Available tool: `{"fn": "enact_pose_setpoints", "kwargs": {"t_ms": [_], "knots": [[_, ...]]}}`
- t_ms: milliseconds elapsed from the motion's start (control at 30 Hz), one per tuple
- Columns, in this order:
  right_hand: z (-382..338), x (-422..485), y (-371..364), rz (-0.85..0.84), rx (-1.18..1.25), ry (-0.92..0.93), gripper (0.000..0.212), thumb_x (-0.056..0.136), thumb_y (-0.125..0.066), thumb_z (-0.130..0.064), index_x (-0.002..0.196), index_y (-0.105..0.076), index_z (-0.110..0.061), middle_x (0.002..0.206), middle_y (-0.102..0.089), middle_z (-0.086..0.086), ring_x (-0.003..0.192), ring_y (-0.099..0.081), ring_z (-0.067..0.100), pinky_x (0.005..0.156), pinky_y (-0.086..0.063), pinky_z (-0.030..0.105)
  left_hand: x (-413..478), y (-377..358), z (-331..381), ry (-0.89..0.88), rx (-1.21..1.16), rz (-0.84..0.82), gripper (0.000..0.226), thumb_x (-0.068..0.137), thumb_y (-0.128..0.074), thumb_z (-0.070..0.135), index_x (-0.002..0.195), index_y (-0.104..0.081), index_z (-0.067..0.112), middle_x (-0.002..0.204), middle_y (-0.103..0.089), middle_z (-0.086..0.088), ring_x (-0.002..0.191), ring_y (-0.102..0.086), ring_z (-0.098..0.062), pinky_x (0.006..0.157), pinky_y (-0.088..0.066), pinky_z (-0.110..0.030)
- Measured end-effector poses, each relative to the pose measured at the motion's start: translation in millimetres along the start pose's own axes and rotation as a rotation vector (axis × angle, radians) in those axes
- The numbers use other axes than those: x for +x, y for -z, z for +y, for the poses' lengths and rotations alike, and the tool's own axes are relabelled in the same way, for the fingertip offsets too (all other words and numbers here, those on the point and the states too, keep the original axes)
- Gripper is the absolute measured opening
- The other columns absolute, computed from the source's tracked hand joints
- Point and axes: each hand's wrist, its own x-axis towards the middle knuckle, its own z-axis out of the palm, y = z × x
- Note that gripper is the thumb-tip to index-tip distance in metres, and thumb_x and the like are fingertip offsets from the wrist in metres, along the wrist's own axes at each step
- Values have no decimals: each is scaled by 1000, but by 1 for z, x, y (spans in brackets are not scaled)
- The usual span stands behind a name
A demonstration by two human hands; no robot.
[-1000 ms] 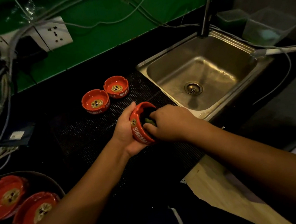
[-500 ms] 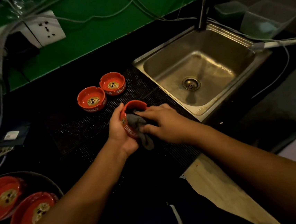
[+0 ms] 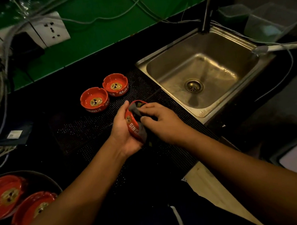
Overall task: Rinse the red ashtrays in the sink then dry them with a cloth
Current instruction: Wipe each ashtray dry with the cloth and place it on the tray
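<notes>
Black dotted mat (image 3: 84, 133) beside steel sink (image 3: 212, 66), green wall (image 3: 104, 35) behind.

The red ashtray (image 3: 132, 125) held on edge in the left hand (image 3: 123, 131) bears white capitals on its outer wall that read "SIN" and then a letter that may be C or G; the grey cloth (image 3: 142, 133) hides the rest of the word. Of the two ashtrays standing on the worktop's dotted mat, the rear ashtray (image 3: 115, 84) shows "RAJA" in white on its side wall, and the front ashtray (image 3: 94, 99) shows white letters ending in "RAJA", the earlier ones too blurred to read. A small white label (image 3: 14, 134) on a dark flat thing at the left is too small to read.
</notes>
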Motion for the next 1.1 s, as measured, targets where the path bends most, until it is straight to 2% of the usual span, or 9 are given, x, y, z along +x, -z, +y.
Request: {"fn": "enact_pose_setpoints", "kwargs": {"t_ms": [133, 333, 533, 667, 767, 867, 967, 1033, 1100], "knots": [[-7, -4, 13, -202, 33, 62, 25, 93, -56, -15, 114, -68, -8, 109, -48, -8, 105, -53, 9, 99, -40, 24, -2, 5, 12, 41, 96, -7, 62, 91, -40, 58, 85, -75, 9, 87, -70, -14, 83, -69, -27, 81, -50, -36], [4, -15, 33, -385, -852, 356, 37, 90, -52, -36, 126, -58, -37, 137, -40, -2, 123, -35, 26, 96, -37, 41, -10, 21, 18, 194, 204, -112, 62, 86, -37, 66, 109, -69, 18, 107, -65, -15, 93, -60, -34, 80, -45, -47], [6, -4, 28, -302, -667, 751, 34, 86, -59, -24, 118, -66, -15, 131, -58, 11, 110, -59, 32, 91, -49, 44, -12, 15, 12, 191, 122, -96, 58, 87, -35, 66, 101, -70, 21, 96, -67, -11, 86, -62, -32, 73, -50, -50], [-2, 1, 20, -165, -851, 496, 56, 84, -62, -30, 136, -49, -17, 136, -53, 10, 109, -56, 34, 87, -47, 43, -11, 8, 16, 129, 121, -55, 62, 87, -35, 65, 106, -73, 20, 107, -69, -15, 96, -62, -33, 78, -48, -49], [-10, 1, 13, -108, -958, 283, 43, 94, -48, -32, 131, -46, -10, 122, -57, 13, 104, -52, 33, 86, -43, 41, -9, 2, 12, 80, 117, 2, 64, 86, -41, 63, 123, -64, 16, 119, -64, -15, 107, -58, -33, 96, -41, -50], [-16, 0, 12, -157, -843, 76, 29, 92, -43, -33, 106, -54, -9, 103, -61, 14, 89, -55, 32, 73, -40, 34, -4, -2, 4, 13, 103, 66, 66, 87, -46, 57, 121, -61, 3, 115, -62, -18, 108, -58, -32, 100, -41, -43], [-19, -4, 20, -346, -343, -156, 27, 95, -43, -31, 81, -59, -14, 88, -62, 9, 78, -55, 22, 68, -41, 31, -2, 1, -5, -57, 115, 109, 54, 93, -43, 50, 91, -66, 2, 82, -67, -14, 79, -65, -24, 74, -53, -31], [-19, -8, 23, -376, 201, -277, 33, 98, -44, -30, 92, -67, -8, 93, -69, 10, 85, -64, 22, 79, -49, 35, 1, 3, -7, -82, 101, 123, 57, 96, -40, 46, 76, -70, 2, 69, -68, -13, 63, -68, -20, 60, -57, -26], [-16, -13, 20, -392, 458, -290, 31, 95, -53, -35, 106, -66, -9, 101, -72, 9, 95, -69, 21, 88, -53, 31, 1, 3, -6, -129, 119, 119, 58, 98, -38, 44, 75, -70, 1, 68, -69, -13, 62, -69, -19, 59, -57, -24]]}}
